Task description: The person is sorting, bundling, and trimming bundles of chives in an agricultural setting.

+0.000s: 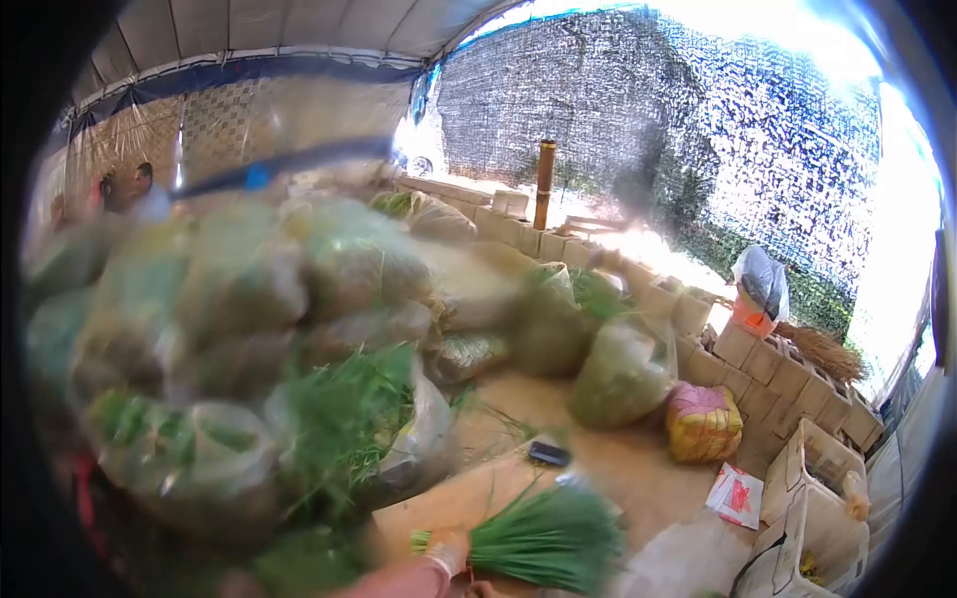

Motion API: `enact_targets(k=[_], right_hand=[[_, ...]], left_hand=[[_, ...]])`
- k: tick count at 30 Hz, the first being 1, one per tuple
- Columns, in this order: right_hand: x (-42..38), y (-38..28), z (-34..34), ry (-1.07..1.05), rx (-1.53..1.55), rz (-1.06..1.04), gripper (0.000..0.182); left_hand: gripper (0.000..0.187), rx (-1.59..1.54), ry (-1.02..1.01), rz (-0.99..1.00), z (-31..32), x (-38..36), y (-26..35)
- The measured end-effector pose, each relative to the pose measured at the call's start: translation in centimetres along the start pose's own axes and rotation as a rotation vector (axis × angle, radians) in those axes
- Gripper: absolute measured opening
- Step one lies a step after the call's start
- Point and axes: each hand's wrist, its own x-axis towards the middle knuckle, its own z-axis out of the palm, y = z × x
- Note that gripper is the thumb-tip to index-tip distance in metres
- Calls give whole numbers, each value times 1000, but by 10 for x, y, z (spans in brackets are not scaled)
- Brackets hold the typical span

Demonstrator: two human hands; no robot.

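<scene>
My left hand, in a pale glove with a pink sleeve behind it, is closed around a bunch of chives low in the view. The pale cut ends stick out to the left of the hand, and the long green leaves fan out to the right. Just below the bunch, only a small part of my right hand shows at the bottom edge; its fingers are mostly cut off. A dark phone-like object lies on the tan board beyond the leaves.
Large plastic bags of greens are piled at left, with loose feathery greens in front. At right are a full clear bag, a yellow-pink bundle, a red-white packet, white crates and a block wall.
</scene>
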Motion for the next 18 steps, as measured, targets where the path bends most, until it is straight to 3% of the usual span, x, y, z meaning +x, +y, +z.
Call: enact_targets(k=[1,2,3,4,5,6,8,9,10,12,15,17,18], right_hand=[[19,-51,-16,49,89,-65,11],[44,-47,-20,17,140,-92,9],[60,3,-11,99,-3,-152,8],[80,-27,-15,85,158,9,7],[98,-60,-19,65,379,54,5],[116,-102,-24,55,598,105,4],[154,-54,1,113,734,290,4],[153,-80,-2,34,682,315,8],[157,-45,-5,-196,1056,409,2],[146,-59,-2,-159,935,438,6],[135,-70,-6,-196,832,491,12],[114,-47,-4,-235,615,413,12],[102,-47,-6,-235,670,521,12]], left_hand=[[28,155,-77,18,-4,2,0],[30,298,-171,26,-21,-2,10],[31,312,1,31,-11,0,12],[32,323,159,24,4,5,11],[33,420,548,180,17,14,5],[31,528,423,181,-7,3,18],[26,593,553,196,-4,7,17],[25,636,563,166,-12,5,18],[40,361,462,157,3,7,2],[40,250,325,70,-4,9,5],[37,334,404,50,-1,21,1],[34,195,229,42,-19,28,-1],[33,127,154,41,-19,29,-3]])
